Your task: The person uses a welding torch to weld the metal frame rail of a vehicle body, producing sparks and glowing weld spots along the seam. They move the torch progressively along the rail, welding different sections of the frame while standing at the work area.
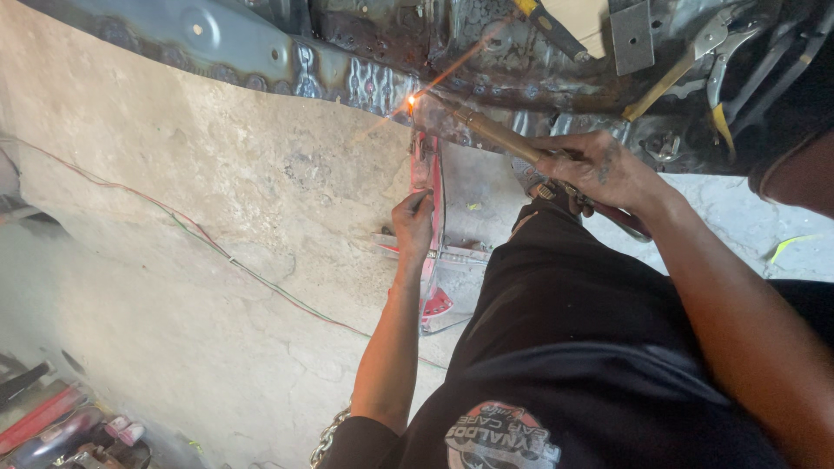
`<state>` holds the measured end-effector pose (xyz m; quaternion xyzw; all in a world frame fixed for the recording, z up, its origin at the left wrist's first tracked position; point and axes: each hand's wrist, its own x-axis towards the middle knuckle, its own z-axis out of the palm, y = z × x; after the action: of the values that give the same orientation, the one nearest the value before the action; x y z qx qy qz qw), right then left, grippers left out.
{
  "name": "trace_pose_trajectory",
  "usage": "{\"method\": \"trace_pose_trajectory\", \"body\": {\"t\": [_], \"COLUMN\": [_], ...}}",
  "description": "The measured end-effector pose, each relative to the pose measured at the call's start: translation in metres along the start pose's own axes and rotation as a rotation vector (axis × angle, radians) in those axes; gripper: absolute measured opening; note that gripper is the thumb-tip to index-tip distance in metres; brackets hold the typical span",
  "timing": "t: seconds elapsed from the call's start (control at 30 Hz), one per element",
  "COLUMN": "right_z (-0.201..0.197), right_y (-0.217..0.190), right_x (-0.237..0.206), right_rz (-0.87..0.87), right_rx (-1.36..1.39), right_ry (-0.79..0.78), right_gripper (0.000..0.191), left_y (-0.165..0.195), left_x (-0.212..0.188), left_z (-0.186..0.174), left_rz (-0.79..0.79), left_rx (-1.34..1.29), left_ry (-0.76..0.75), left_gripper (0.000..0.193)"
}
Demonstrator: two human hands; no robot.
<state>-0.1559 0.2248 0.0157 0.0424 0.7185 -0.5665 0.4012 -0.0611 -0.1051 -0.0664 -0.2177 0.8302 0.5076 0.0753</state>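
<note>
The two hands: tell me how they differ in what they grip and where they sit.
The right hand grips a brass-coloured torch whose tip glows at the metal panel; the left hand pinches a thin rod, too fine to trace, beside a red jack. The right hand lies higher, near the panel; the left hand sits lower, over the concrete floor. Both are bare and closed on something.

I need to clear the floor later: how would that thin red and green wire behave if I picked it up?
The wire is probably floppy: it snakes loosely across the concrete floor. It looks thin, so likely light. It runs on past the left hand, so it may snag there.
</note>
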Motion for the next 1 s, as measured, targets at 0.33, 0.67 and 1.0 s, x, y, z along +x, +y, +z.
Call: {"method": "trace_pose_trajectory", "body": {"t": [0.33, 0.67, 1.0], "right_z": [-0.002, -0.001, 0.000], "right_y": [-0.014, -0.011, 0.008], "right_x": [-0.006, -0.004, 0.002], "right_rz": [0.145, 0.115, -0.120], "right_rx": [0.078, 0.067, -0.099], "right_ry": [-0.034, -0.030, 0.016], "right_gripper": [0.054, 0.051, 0.048], "left_y": [-0.002, 0.000, -0.001], "left_x": [0.000, -0.002, -0.002], "left_z": [0.000, -0.001, -0.001], "left_rz": [-0.068, -0.038, -0.030], "left_rx": [-0.034, -0.010, -0.047], "left_ry": [0.010, 0.014, 0.001], "left_gripper": [0.020, 0.020, 0.021]}}
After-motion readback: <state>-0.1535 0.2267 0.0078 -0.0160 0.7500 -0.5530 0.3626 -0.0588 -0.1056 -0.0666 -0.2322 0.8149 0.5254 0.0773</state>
